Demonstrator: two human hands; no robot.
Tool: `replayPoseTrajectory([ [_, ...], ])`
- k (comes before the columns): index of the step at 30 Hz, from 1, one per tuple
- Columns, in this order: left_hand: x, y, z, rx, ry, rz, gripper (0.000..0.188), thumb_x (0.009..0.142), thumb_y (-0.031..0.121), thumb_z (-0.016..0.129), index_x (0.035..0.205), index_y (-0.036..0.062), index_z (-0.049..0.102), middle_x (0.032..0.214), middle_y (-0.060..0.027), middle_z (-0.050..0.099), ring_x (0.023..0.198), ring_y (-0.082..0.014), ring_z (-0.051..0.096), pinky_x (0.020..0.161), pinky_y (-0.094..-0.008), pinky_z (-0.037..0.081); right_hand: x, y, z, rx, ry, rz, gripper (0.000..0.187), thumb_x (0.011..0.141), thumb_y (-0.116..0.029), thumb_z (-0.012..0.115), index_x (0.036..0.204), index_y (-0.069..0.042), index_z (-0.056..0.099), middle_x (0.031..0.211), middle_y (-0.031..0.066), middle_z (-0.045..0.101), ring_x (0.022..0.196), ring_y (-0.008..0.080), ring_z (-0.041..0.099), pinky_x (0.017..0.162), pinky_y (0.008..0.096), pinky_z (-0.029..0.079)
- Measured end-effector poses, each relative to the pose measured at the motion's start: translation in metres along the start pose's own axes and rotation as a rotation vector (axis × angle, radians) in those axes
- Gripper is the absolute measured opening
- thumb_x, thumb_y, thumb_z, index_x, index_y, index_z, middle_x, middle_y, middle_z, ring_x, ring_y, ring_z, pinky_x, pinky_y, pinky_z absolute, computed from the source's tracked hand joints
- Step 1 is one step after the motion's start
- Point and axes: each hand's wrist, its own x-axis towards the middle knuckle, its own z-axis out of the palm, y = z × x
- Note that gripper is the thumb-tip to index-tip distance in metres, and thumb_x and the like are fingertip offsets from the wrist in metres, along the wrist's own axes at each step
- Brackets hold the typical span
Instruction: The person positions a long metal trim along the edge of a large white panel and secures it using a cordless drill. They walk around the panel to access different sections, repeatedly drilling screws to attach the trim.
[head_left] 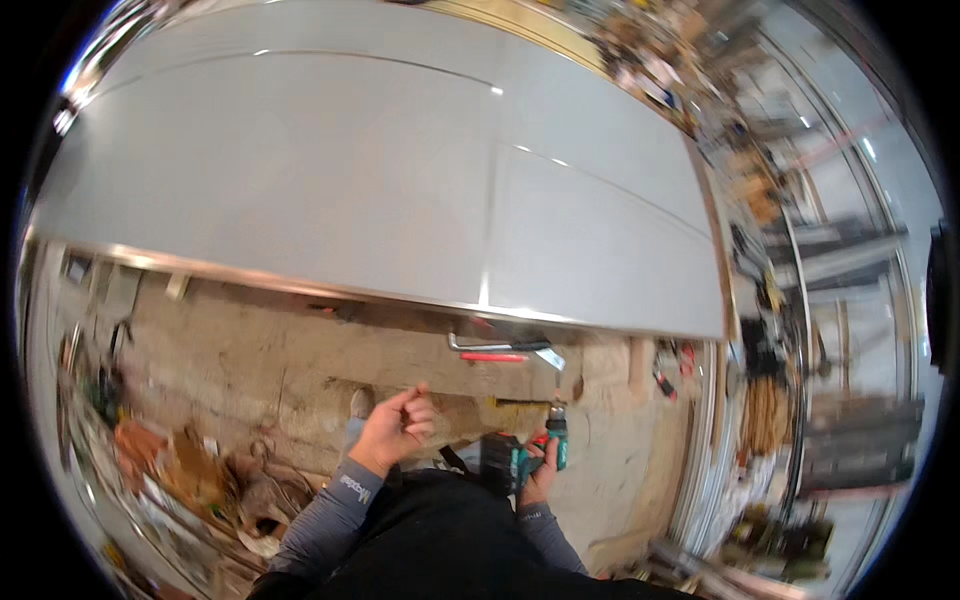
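Drill (561, 446) sits in my right hand (541, 476), on the near side of the big grey panel (350, 170) and below the right half of its near edge. From my end I see the fingers wrapped round the grip, the chuck and bit pointing toward the panel. The right forearm comes up from the lower edge, tipped slightly inward.

My left hand (398, 428) is raised on the same side of the panel, further left, its forearm slanting up and inward in a grey sleeve (325, 525). Its fingers are curled closed, thumb and forefinger together; blur means I cannot tell whether they pinch anything small.

The panel's near edge runs right across my view, metal-trimmed, with both hands short of it and apart from it. A hex key (495, 346) and a red pen (493, 357) show just below that edge, ahead of the drill; I cannot tell what they rest on. Between the panel and me, bare floor (625, 465) opens beside the right hand. Bags (200, 470) crowd the floor below the panel's left end; metal bars (697, 450) line its right end.
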Motion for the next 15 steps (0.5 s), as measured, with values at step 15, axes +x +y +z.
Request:
replayPoseTrajectory([
  [15, 0.089, 0.059, 0.101, 1.084, 0.239, 0.529, 0.022, 0.1, 0.015, 0.057, 0.081, 0.0167, 0.045, 0.065, 0.0072, 0.034, 0.051, -0.0061, 0.031, 0.042, -0.0252, 0.023, -0.08, 0.013, -0.025, 0.084, -0.064, -0.302, 0.035, 0.106, -0.029, 0.062, 0.132, -0.005, 0.058, 0.118, 0.0049, 0.07, 0.073, 0.0111, 0.054, 0.072, 0.0297, 0.048],
])
